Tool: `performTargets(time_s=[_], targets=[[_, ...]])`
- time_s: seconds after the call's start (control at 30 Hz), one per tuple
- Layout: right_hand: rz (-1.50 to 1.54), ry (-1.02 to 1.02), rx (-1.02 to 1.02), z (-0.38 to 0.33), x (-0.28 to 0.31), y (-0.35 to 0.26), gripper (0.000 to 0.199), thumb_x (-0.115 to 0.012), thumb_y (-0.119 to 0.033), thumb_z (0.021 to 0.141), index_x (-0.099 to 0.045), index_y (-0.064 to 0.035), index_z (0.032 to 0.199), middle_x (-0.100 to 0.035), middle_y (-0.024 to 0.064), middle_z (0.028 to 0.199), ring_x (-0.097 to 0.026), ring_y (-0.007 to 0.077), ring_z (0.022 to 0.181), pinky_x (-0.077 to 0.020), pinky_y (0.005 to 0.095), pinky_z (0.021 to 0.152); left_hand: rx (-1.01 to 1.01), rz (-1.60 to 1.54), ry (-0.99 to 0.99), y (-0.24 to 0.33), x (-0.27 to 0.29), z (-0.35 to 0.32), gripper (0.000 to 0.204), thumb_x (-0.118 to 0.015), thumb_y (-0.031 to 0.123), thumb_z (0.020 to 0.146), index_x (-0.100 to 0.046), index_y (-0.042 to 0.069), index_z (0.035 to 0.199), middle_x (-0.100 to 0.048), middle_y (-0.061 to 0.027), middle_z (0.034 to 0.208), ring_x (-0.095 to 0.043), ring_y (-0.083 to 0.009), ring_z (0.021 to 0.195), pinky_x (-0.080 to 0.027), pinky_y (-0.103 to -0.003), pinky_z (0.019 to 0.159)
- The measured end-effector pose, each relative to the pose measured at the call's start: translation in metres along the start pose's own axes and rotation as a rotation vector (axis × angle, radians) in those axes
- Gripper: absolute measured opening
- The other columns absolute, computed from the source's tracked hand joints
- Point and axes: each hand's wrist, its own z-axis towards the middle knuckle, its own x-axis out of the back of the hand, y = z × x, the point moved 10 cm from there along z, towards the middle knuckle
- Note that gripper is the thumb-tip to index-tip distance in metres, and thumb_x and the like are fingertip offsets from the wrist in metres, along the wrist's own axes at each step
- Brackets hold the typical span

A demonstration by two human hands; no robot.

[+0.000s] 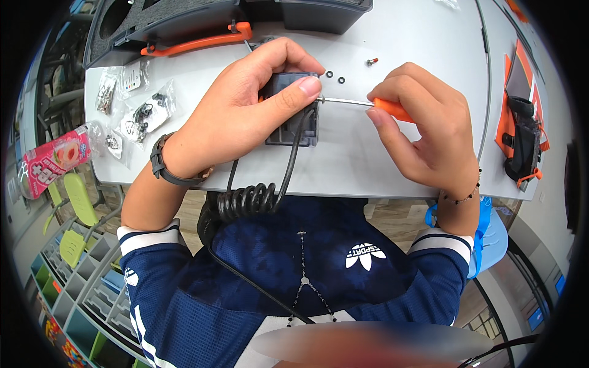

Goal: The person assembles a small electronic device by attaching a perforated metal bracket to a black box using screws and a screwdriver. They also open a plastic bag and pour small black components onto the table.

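My left hand (264, 98) is wrapped over a dark translucent plastic box (307, 136), steadying it on the white table. In my right hand (429, 116) is a screwdriver with an orange handle (392, 110), pinched between thumb and fingers. Its metal shaft (350, 101) points left, and the tip meets a small screw (322, 99) at the box's right side, beside my left thumb. A black coiled cable (248, 199) runs from the box over the table's near edge. Two small black rings (336, 76) and a loose screw (372, 61) lie beyond the screwdriver.
A foam-lined case (307, 15) with an orange handle (202, 44) stands at the back. Small bags of parts (147, 116) and a pink-labelled bottle (58, 153) are at the left. A black device with straps (524, 135) lies on orange material at the right.
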Motion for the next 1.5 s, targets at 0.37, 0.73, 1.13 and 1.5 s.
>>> performTargets(time_s=[0.37,0.73,1.13,1.5], targets=[[0.120,0.061,-0.010,0.004,0.000,-0.001,0.019,-0.066,0.002,0.068,-0.056,-0.0014,0.084,-0.055,0.0087,0.072,-0.055,0.0221,0.064,-0.0426,0.0283,0.055,-0.022,-0.024,-0.020,0.001,-0.003,0.001,0.027,-0.052,0.021,0.092,-0.051,0.000,0.110,-0.052,-0.0019,0.103,-0.047,-0.0071,0.096,-0.036,-0.022,0.087],[0.153,-0.275,-0.123,-0.001,-0.017,0.009,0.009,-0.065,-0.004,0.071,-0.058,-0.0051,0.078,-0.057,0.0077,0.066,-0.057,0.0236,0.054,-0.0423,0.0309,0.047,-0.155,0.093,-0.061,0.004,-0.033,-0.010,0.027,-0.055,0.015,0.090,-0.047,0.000,0.111,-0.057,-0.0088,0.096,-0.056,-0.0155,0.089,-0.046,-0.030,0.081],[0.056,-0.189,-0.029,-0.001,-0.027,-0.008,0.015,-0.070,-0.007,0.069,-0.060,-0.0060,0.082,-0.056,0.0061,0.064,-0.055,0.0227,0.054,-0.0414,0.0328,0.047,-0.213,0.198,-0.025,0.008,-0.033,-0.012,0.028,-0.057,0.019,0.088,-0.049,0.001,0.107,-0.058,-0.0137,0.092,-0.059,-0.0231,0.085,-0.047,-0.031,0.074],[-0.034,-0.114,0.087,0.001,-0.022,-0.015,0.013,-0.068,-0.007,0.068,-0.058,-0.0078,0.076,-0.055,0.0036,0.063,-0.055,0.0195,0.055,-0.0420,0.0320,0.046,-0.166,0.202,-0.036,0.004,-0.032,-0.010,0.027,-0.056,0.015,0.089,-0.049,0.000,0.109,-0.058,-0.0103,0.095,-0.057,-0.0165,0.089,-0.046,-0.029,0.079]])
